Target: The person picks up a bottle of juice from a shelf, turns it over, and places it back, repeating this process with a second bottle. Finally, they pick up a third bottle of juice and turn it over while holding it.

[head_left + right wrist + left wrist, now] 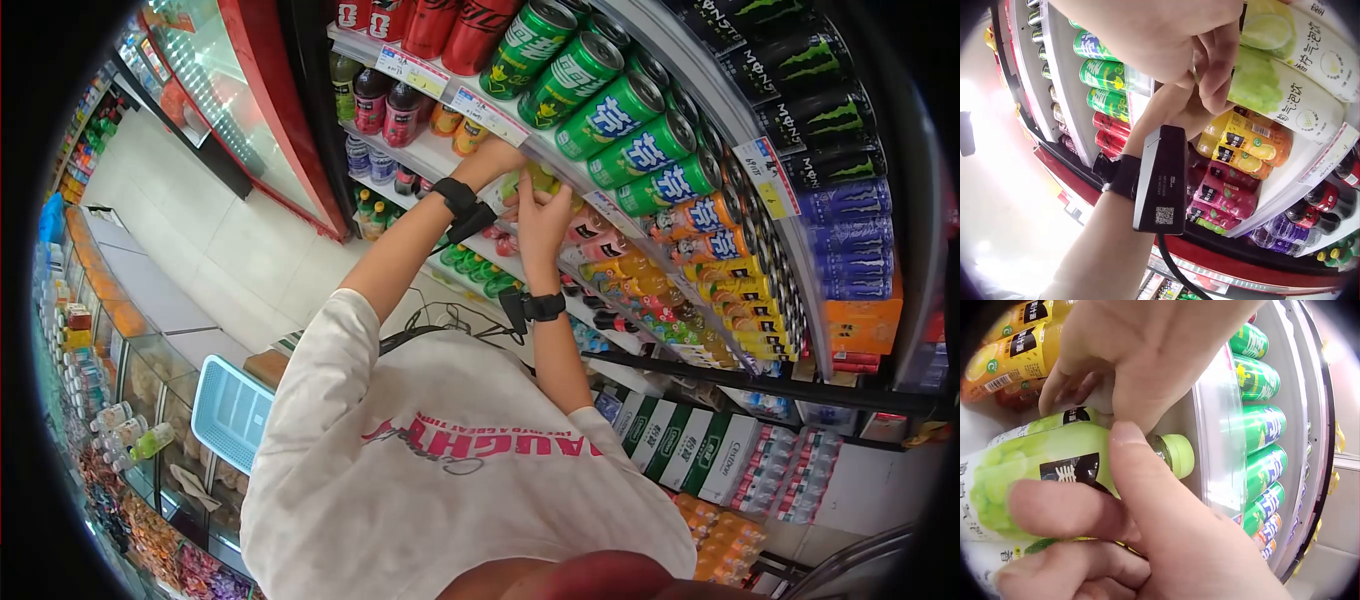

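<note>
A: Grape juice bottle (1035,469), with its pale-green cap (1179,456), is gripped by the left hand (1166,550)! The thumb (1135,481) is laid along the neck and the fingers are wrapped round the label from below.

B: And where is it held?

A: Up at the drinks shelves (425,158), far in front of the person, with the cap just beside the clear shelf rail (1216,425). One bottle is held. A second green bottle (1054,420) is seen just behind it, so that makes two of that kind.

B: What about the right hand (1141,356)?

A: It is placed over the neck of the held bottle, its fingers (1063,394) bent down toward the second one. Whether anything is actually pinched there cannot be told.

B: The neighbours can be counted now. Two orange juice bottles (1016,353) are seen on the far side of the hands. Five green cans (610,112) are lined up in a row on the shelf above, running off to the right.

A: One black camera unit (1160,178) is strapped on the left wrist, plainly shown from the right wrist.

B: And one light-blue basket (230,410) is spotted low at the near left.
</note>
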